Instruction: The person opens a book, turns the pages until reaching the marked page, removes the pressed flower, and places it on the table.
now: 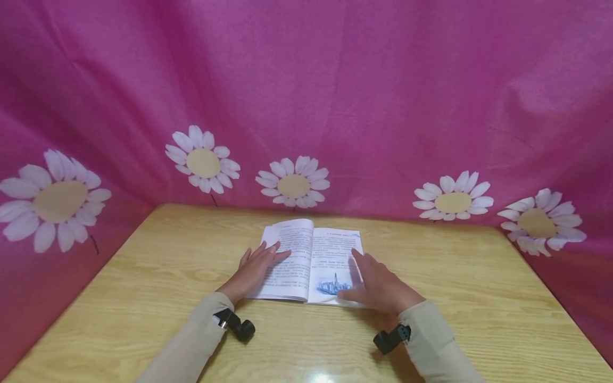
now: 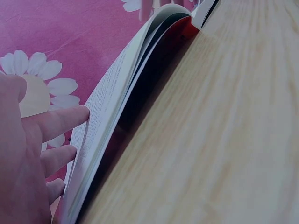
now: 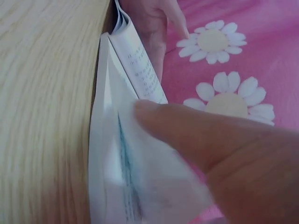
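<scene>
While the open, white-paged paperback book [image 1: 301,266] lay on the pale wood-grain worktop [image 1: 306,340], spine [image 1: 310,260] pointing away between the hands, the left hand [image 1: 257,268] rested spread on its left page [image 1: 295,276]; the right hand [image 1: 384,284], thumb and fingers parted, no grip visible, overlapped its right edge.

- Open rectangular book with white paper pages [image 1: 310,290], left-hand page [image 1: 297,250] towards nine o'clock: rows of small dark print, too small to read.
- Right-hand page [image 1: 330,252] towards three o'clock: one line at its twelve o'clock, more print below, likewise unreadable.
</scene>
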`<control>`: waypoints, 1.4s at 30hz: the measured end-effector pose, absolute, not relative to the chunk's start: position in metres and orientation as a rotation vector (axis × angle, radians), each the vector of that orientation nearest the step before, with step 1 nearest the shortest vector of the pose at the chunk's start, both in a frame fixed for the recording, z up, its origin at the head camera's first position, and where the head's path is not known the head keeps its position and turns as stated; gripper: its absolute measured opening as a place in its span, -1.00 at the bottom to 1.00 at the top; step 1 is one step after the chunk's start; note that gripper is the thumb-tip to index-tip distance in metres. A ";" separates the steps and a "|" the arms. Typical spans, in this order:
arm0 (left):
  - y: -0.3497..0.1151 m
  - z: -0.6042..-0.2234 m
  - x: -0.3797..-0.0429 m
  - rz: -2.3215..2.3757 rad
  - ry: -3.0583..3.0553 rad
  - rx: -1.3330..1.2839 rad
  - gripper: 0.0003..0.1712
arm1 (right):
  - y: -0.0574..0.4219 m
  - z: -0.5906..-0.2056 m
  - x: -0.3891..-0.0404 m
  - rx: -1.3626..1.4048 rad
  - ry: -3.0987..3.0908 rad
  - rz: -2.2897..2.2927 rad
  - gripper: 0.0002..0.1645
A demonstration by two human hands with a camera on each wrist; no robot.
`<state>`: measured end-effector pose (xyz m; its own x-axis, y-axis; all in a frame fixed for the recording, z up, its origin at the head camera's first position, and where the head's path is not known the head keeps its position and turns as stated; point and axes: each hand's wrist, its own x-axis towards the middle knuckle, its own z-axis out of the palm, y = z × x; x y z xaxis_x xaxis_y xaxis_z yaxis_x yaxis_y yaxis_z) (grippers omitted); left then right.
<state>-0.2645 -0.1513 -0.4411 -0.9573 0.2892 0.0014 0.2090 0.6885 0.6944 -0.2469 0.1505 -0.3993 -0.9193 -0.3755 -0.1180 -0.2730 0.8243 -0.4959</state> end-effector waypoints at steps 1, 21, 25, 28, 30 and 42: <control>-0.151 -0.441 -0.265 1.127 2.788 0.418 -0.38 | 0.148 -0.399 -0.246 -0.483 2.830 -0.712 0.31; -0.152 -0.441 -0.267 1.093 2.813 0.436 -0.38 | 0.118 -0.399 -0.232 -0.064 3.241 -0.286 -0.16; -0.151 -0.441 -0.267 1.087 2.816 0.434 -0.38 | 0.117 -0.399 -0.233 -0.059 3.230 -0.301 -0.14; -0.151 -0.441 -0.266 1.080 2.825 0.439 -0.37 | 0.116 -0.399 -0.233 -0.105 3.232 -0.356 -0.12; -0.151 -0.441 -0.266 1.078 2.829 0.439 -0.37 | 0.115 -0.398 -0.234 -0.170 3.231 -0.437 -0.07; -0.152 -0.442 -0.266 1.075 2.832 0.494 -0.36 | 0.099 -0.394 -0.221 -0.769 2.830 -1.257 0.46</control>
